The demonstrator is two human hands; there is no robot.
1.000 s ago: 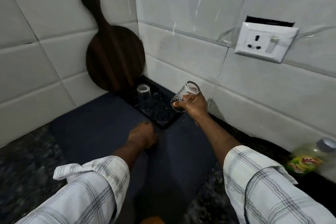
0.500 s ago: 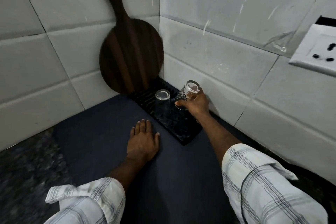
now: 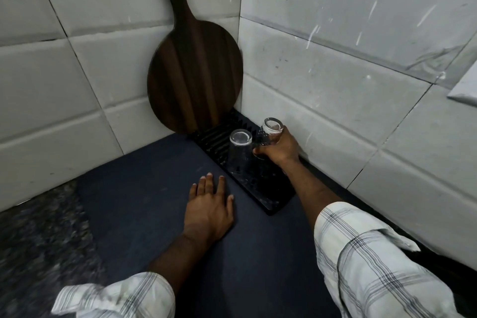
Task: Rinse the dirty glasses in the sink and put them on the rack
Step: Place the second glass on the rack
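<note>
A black ribbed rack (image 3: pixel 268 199) lies in the tiled corner on a dark mat. One clear glass (image 3: pixel 240 152) stands upside down on it. My right hand (image 3: pixel 280 148) grips a second clear, patterned glass (image 3: pixel 269 133), held upside down and tilted, low over the rack just right of the first glass. Whether its rim touches the rack is hidden by my fingers. My left hand (image 3: pixel 210 205) lies flat, palm down, fingers apart, on the mat just left of the rack.
A round dark wooden board (image 3: pixel 195 80) with a handle leans in the wall corner behind the rack. The dark blue mat (image 3: pixel 144 188) covers the counter; speckled stone counter (image 3: pixel 38 235) shows at left. White tiled walls close in behind and at right.
My right hand has lowered the tilted glass toward the rack, beside the standing glass. My left hand has stayed flat on the mat. The view has moved closer to the corner.
</note>
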